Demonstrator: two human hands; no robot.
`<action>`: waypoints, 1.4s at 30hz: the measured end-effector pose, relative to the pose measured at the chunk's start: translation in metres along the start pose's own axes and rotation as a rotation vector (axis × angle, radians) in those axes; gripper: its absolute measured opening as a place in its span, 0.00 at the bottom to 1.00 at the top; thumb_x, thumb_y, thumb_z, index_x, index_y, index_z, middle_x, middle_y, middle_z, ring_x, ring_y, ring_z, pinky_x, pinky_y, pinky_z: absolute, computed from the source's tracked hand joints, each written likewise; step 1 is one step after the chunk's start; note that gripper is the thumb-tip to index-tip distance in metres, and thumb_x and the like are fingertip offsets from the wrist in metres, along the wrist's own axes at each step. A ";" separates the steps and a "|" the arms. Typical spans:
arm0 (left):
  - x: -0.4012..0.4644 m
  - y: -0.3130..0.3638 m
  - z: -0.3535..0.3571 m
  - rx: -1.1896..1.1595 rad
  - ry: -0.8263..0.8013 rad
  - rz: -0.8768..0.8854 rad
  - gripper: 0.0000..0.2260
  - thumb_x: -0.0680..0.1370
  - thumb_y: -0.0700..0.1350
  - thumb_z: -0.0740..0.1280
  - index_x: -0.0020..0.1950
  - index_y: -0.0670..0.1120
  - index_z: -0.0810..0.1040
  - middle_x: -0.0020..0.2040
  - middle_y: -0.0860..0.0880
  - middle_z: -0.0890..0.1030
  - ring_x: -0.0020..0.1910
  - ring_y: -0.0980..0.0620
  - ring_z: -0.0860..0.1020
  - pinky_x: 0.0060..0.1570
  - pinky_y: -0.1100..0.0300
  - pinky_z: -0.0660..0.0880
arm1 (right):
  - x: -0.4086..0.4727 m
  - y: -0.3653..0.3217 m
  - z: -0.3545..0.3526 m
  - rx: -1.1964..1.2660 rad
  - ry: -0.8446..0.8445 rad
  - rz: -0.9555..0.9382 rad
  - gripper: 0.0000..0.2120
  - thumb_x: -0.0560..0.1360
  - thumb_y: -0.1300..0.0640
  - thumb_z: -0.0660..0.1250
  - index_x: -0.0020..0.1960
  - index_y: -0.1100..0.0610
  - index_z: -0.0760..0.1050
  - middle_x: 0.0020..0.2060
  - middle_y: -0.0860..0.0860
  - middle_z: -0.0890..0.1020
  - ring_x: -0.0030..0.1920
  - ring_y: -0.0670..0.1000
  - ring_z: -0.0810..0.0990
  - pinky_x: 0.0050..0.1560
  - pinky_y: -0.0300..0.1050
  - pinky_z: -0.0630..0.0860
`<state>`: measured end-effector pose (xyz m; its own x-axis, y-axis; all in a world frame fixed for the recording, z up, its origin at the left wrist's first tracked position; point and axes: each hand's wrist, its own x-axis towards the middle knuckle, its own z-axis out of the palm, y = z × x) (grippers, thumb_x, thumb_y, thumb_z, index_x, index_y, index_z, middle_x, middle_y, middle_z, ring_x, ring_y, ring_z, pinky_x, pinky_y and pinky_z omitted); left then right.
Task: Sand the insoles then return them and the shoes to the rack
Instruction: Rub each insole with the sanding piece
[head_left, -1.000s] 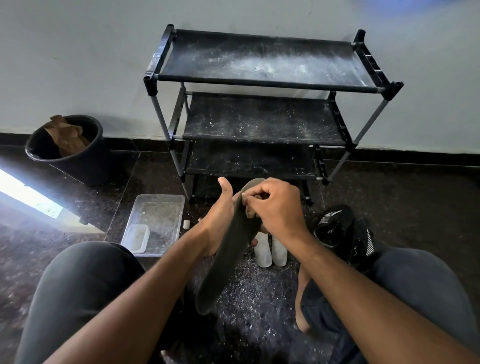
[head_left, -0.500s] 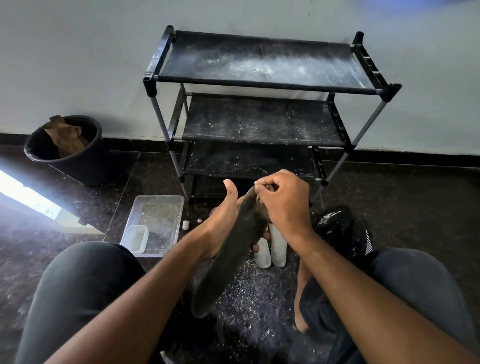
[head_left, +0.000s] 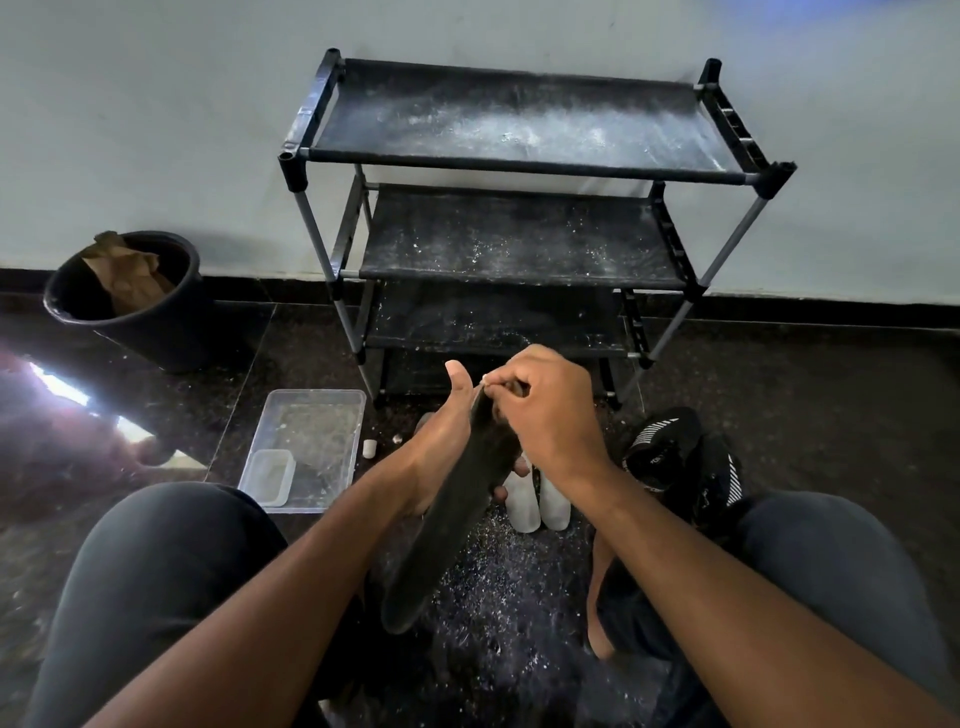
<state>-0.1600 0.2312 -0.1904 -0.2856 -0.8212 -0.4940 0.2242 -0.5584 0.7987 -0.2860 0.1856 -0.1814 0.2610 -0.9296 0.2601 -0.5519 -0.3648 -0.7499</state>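
Observation:
A long dark grey insole (head_left: 452, 525) slants from the centre down to the lower left, above the floor. My left hand (head_left: 441, 441) holds it from behind, thumb up beside its top end and fingertips showing under its right edge. My right hand (head_left: 545, 410) curls over the insole's top end and pinches a small piece of sanding material against it; the piece is almost hidden. A black shoe with white stripes (head_left: 675, 452) lies on the floor to the right. The black three-shelf rack (head_left: 519, 166) stands against the wall, its shelves dusty and bare.
A clear plastic tray (head_left: 332, 405) with a small tub inside lies on the floor at left. Two white cylinders (head_left: 540, 504) stand behind the insole. A black bucket (head_left: 161, 332) with brown paper sits far left. My knees frame the bottom; pale dust covers the dark floor.
My right hand has slid up and over the insole's top end, covering it. The insole has turned more edge-on, and my left hand has risen slightly with it.

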 end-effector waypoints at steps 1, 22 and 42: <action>0.000 0.000 0.000 0.008 0.005 -0.001 0.38 0.79 0.71 0.36 0.71 0.51 0.72 0.44 0.38 0.81 0.32 0.49 0.82 0.31 0.55 0.80 | 0.000 0.000 -0.001 0.010 -0.003 0.001 0.03 0.72 0.64 0.76 0.43 0.57 0.85 0.40 0.47 0.81 0.41 0.41 0.79 0.43 0.28 0.74; 0.002 0.000 -0.001 0.083 0.107 0.014 0.43 0.79 0.71 0.36 0.55 0.40 0.79 0.39 0.42 0.84 0.39 0.50 0.86 0.42 0.55 0.84 | -0.007 -0.005 0.002 0.098 -0.100 -0.007 0.04 0.72 0.66 0.75 0.41 0.59 0.85 0.39 0.48 0.81 0.39 0.44 0.80 0.37 0.29 0.74; -0.004 0.006 0.005 0.030 0.069 0.046 0.34 0.82 0.69 0.38 0.69 0.54 0.74 0.40 0.45 0.86 0.31 0.49 0.81 0.32 0.55 0.80 | 0.019 0.017 -0.017 -0.036 0.141 0.107 0.06 0.73 0.67 0.72 0.40 0.58 0.83 0.40 0.48 0.80 0.39 0.41 0.79 0.40 0.28 0.73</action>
<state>-0.1616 0.2317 -0.1816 -0.2105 -0.8528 -0.4780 0.2070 -0.5167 0.8307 -0.3039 0.1610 -0.1788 0.0866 -0.9605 0.2646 -0.5996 -0.2624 -0.7561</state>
